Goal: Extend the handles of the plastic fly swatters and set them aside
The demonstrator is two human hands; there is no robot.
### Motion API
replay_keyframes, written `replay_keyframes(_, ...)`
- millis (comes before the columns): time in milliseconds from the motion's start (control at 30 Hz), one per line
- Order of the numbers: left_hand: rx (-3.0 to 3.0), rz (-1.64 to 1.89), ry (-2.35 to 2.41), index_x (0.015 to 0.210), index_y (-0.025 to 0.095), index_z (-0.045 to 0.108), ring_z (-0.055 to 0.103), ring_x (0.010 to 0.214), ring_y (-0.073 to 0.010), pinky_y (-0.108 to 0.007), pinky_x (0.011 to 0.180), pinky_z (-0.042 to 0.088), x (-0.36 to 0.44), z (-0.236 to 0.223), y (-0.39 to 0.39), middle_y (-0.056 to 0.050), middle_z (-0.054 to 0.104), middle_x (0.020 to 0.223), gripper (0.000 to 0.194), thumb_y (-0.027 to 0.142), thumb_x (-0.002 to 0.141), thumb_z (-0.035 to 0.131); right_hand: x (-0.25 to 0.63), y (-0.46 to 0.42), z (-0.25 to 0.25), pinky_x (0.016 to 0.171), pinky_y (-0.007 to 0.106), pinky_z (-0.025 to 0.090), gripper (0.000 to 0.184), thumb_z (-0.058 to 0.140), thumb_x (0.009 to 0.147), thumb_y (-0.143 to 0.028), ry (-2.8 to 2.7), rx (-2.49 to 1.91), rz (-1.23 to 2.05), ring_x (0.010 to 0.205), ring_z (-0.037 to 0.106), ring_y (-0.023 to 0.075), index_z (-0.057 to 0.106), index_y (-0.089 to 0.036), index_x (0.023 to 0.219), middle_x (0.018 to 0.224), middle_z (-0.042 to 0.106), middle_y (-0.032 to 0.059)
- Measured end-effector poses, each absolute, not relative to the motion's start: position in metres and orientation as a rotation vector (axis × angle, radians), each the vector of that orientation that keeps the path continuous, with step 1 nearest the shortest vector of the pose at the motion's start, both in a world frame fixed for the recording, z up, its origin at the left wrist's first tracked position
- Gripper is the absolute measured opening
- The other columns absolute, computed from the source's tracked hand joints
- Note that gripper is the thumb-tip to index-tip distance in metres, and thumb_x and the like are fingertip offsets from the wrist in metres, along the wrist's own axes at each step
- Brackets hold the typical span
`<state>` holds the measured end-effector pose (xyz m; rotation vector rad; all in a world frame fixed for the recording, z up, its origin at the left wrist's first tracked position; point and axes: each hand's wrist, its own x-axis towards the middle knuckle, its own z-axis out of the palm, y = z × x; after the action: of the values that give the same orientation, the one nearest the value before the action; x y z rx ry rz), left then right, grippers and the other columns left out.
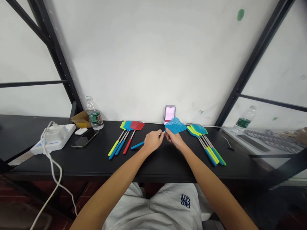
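Both of my hands grip one blue fly swatter [176, 125] above the middle of the black table. My left hand [153, 140] is closed round its shaft, and the blue handle sticks out to the left of it. My right hand [173, 138] pinches the swatter where the shaft meets the mesh head. On the left lies a group of fly swatters, with a red fly swatter [137, 126] nearest my left hand. Several more blue, yellow and green fly swatters [198, 129] lie fanned together to the right of my right hand.
A lit phone [169, 113] leans against the wall behind the swatter. On the left are a water bottle [94, 115], a cardboard box [81, 119], a dark phone [85, 139], a white earbud case [81, 131] and a power strip [55, 137] with cables. Black metal posts [254, 60] flank the table.
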<state>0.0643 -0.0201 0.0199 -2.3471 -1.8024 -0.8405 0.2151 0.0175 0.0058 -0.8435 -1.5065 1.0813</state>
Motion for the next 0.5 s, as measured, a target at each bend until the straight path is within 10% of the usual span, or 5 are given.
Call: replay_keyframes(500,-2.340,-0.798,-1.824,0.091,0.026,0.063,0.064,0.081,-0.0217,-0.028,0.068,0.038,0.0632,0.0183,-0.0190,-0.005,0.069,0.085,0.039,0.048,0.097,0.031,0.2147,0.0184,0.0055,0.040,0.024,0.025,0.047,0.063,0.077,-0.061,-1.446,-0.853,1.109,0.043,0.037,0.0088,0.052,-0.019,0.059,0.049,0.044,-0.0022)
